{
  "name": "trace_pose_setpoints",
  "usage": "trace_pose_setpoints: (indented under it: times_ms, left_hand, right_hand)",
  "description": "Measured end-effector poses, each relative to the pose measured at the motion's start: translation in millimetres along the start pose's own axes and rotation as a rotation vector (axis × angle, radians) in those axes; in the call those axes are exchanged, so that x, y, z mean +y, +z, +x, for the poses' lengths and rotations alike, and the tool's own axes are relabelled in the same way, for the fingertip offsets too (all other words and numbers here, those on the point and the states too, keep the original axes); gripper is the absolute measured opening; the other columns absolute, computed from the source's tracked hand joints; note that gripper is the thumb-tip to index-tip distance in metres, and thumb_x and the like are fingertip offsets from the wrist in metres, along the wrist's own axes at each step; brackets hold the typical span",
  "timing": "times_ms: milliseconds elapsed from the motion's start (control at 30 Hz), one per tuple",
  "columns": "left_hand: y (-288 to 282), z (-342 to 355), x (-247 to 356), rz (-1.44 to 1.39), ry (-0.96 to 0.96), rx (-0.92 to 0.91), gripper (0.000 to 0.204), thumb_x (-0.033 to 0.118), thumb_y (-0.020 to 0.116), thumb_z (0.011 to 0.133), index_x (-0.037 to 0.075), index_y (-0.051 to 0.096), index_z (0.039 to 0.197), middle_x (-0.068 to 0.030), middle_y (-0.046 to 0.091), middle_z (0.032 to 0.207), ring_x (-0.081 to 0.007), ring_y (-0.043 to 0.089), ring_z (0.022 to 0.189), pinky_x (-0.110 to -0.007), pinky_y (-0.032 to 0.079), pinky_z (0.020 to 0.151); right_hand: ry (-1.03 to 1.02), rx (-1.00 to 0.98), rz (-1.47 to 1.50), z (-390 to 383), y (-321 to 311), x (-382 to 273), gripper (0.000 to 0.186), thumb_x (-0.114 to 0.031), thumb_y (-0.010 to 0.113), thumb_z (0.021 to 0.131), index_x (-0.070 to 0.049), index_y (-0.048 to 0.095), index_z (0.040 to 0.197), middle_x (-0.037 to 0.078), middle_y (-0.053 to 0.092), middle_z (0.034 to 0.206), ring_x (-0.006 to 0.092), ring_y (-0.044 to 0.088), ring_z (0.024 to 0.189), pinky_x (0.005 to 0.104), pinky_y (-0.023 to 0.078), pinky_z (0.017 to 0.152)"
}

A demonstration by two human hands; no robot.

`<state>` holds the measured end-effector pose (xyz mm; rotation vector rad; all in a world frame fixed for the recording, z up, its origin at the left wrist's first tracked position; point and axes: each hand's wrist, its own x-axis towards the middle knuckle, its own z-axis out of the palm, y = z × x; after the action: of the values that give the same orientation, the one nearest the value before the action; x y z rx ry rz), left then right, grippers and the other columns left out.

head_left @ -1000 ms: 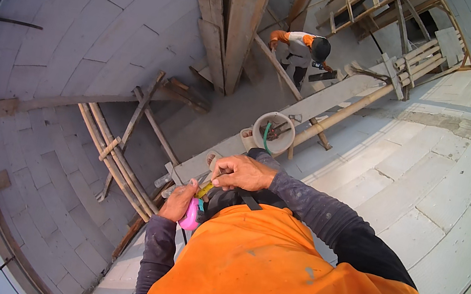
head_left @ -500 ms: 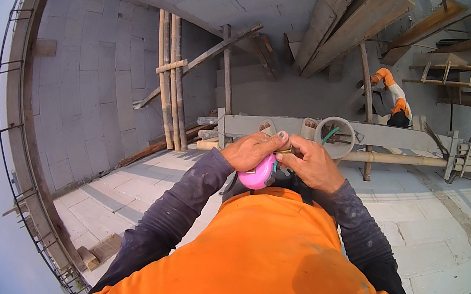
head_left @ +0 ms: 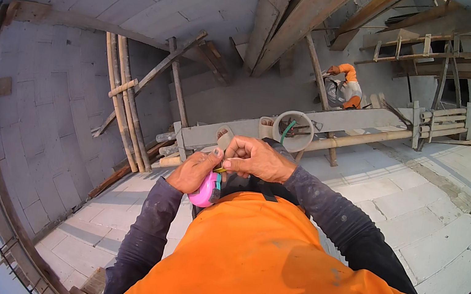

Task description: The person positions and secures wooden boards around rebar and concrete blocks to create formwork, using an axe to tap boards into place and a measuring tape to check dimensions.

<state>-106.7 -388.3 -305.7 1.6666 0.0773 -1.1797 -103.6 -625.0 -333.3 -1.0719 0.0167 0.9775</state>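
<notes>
My left hand [head_left: 195, 171] is closed round a round pink tape measure [head_left: 204, 191] with teal and dark trim, held in front of my waist. A short bit of yellow blade [head_left: 220, 169] shows at its mouth. Beside it my right hand [head_left: 263, 160] is closed, thumb and forefinger pinching at the end of the blade. The two hands nearly touch, and the fingers partly hide the blade. Below them my sandalled feet [head_left: 224, 137] stand on a plank [head_left: 349, 121].
A pale bucket [head_left: 304, 141] with tools and a green handle stands right of my feet. Bamboo poles [head_left: 122, 100] rise at left, and a bamboo rail [head_left: 367, 140] runs along the plank. Below, a co-worker [head_left: 349, 90] in orange and white bends near leaning boards [head_left: 299, 24].
The view has swung, so the scene sits further left. My right hand has turned and risen over the tape measure, with its fingers now pinching at the blade.
</notes>
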Motion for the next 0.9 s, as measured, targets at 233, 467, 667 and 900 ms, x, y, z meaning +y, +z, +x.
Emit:
trace_pose_setpoints:
  times_ms: [233,467,667,900]
  left_hand:
    - [-3,-8,-10,0.021,-0.068,-0.022,0.071,0.056,0.033,0.111,-0.001,0.072,0.097,-0.0062,0.07,0.085,-0.0146,0.062,0.079,-0.03,0.05,0.076]
    - [-17,-21,-22,0.105,-0.037,0.109,0.081,0.066,0.035,0.107,-0.003,0.071,0.086,-0.0111,0.063,0.068,-0.0182,0.056,0.066,-0.035,0.047,0.067]
    - [-19,-25,3,0.162,-0.047,0.002,0.082,0.067,0.035,0.106,-0.004,0.073,0.089,-0.0108,0.066,0.069,-0.0181,0.058,0.067,-0.035,0.048,0.068]
    - [-3,-14,-2,0.014,0.011,0.013,0.081,0.065,0.034,0.107,-0.004,0.073,0.092,-0.0082,0.069,0.079,-0.0172,0.061,0.075,-0.033,0.049,0.074]
  right_hand:
    - [-0.009,-0.066,-0.212,3,12,10,0.024,-0.029,0.064,0.102,-0.005,0.065,0.105,0.0,0.068,0.084,0.0089,0.058,0.072,0.0285,0.049,0.065]
    - [-0.008,-0.077,-0.073,-6,-4,-7,0.026,-0.03,0.064,0.104,-0.004,0.067,0.106,0.001,0.067,0.089,0.0084,0.06,0.078,0.0261,0.051,0.07]
    - [0.038,-0.155,-0.076,-2,-4,-8,0.024,-0.028,0.069,0.101,-0.005,0.067,0.104,0.0,0.067,0.086,0.0075,0.057,0.074,0.0245,0.049,0.067]
    - [0.037,-0.118,-0.159,18,18,13,0.023,-0.025,0.075,0.096,-0.005,0.064,0.1,0.001,0.065,0.078,0.0084,0.057,0.067,0.0263,0.047,0.062]
